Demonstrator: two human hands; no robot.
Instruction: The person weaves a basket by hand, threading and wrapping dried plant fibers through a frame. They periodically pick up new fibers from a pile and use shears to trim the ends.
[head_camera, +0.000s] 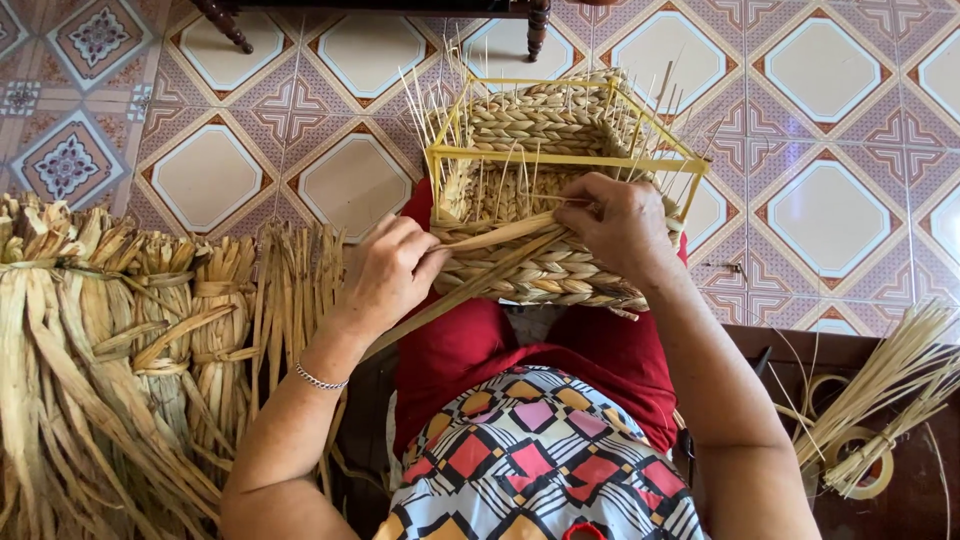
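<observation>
The half-woven basket (540, 200) rests on the person's lap, on red cloth (520, 350), and serves as the landmark here. Nearest the camera, below the basket, lies a patterned garment (530, 460) in red, pink and black. The left hand (385, 275), with a thin bracelet (320, 380) at the wrist, sits at the basket's near-left corner, fingers curled around a flat dried strand (500, 235) that runs across the near wall. The right hand (620, 225) presses on the basket's near rim, fingertips pinching the same strand where it passes between the thin upright stakes (500, 180).

Judging from this, the step in hand is weaving 1 strand through the stakes along the near wall. The next move seems to call for tension from the left hand while the right threads the strand behind the next stake.

The yellow frame (570, 160) shapes the basket's opening. Left of the basket stand bundles of dried leaves (120, 330); right of it, a sheaf of thin sticks (890, 390) and tape rolls (860, 460). Beyond the basket spreads a patterned tile floor (820, 80) and 2 dark furniture legs (538, 25).
</observation>
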